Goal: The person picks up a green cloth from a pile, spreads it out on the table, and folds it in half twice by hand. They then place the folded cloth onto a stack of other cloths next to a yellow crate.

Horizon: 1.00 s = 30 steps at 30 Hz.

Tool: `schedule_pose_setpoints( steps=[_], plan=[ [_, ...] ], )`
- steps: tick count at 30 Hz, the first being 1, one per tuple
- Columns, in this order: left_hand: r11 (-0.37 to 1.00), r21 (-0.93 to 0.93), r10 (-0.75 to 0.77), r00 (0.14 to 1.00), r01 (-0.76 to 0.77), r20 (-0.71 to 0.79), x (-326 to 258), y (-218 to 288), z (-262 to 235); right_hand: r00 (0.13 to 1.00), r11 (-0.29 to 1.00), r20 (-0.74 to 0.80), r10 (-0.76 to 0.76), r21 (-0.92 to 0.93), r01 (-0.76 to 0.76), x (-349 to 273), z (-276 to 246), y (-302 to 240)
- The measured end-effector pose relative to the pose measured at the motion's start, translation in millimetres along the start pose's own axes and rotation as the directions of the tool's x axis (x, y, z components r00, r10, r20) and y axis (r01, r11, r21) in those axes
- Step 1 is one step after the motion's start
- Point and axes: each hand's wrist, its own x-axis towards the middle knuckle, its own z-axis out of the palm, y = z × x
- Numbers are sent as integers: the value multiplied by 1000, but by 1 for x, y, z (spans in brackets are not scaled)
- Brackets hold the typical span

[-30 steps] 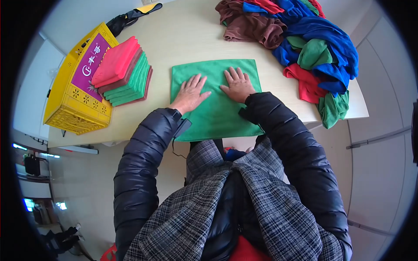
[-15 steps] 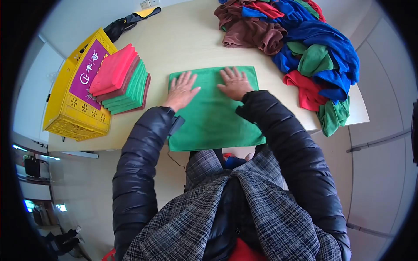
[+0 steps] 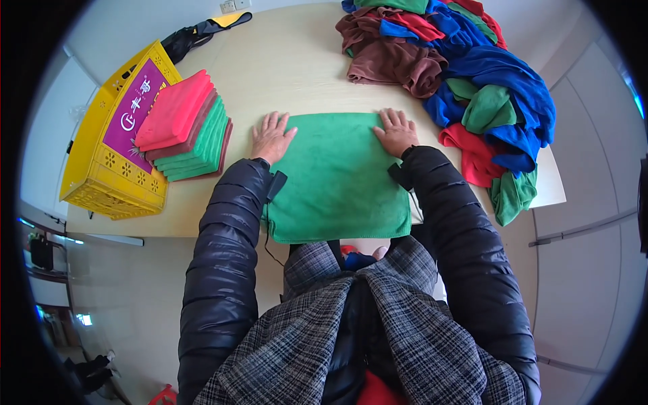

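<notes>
A green towel (image 3: 337, 179) lies spread flat on the table in front of me, its near edge hanging slightly over the table's front. My left hand (image 3: 273, 138) rests on the towel's far left corner, fingers stretched out and apart. At the far right corner, my right hand (image 3: 397, 131) lies with its fingers spread, partly on the cloth and partly on the tabletop. Neither hand grips anything. To the left stands a stack of folded towels (image 3: 177, 118), red on top with brown and green ones below.
A yellow plastic crate (image 3: 131, 196) with a purple panel stands behind the stack at the left. A loose heap of blue, red, brown and green towels (image 3: 496, 67) covers the far right, one green cloth (image 3: 514, 192) drooping over the edge. A black-and-yellow item (image 3: 196, 37) lies at the back.
Both hands have moved outward, from the upper middle of the green towel to its far corners. The towel's far edge now shows between them.
</notes>
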Motion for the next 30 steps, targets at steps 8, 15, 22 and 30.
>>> schedule_pose_setpoints(
  steps=[8, 15, 22, 30],
  plan=[
    [984, 43, 169, 984, -172, 58, -88, 42, -24, 984, 979, 23, -174, -106, 176, -84, -20, -82],
    [968, 50, 239, 964, -246, 119, -159, 45, -25, 953, 953, -19, -303, -7, 303, -135, 8, -107],
    [993, 15, 119, 992, -120, 51, -199, -14, -27, 993, 996, -82, -86, -33, 84, -164, -1, -7],
    [971, 100, 229, 968, -219, -102, -244, 18, -41, 954, 985, -249, -169, -86, 152, -203, -21, -31]
  ],
)
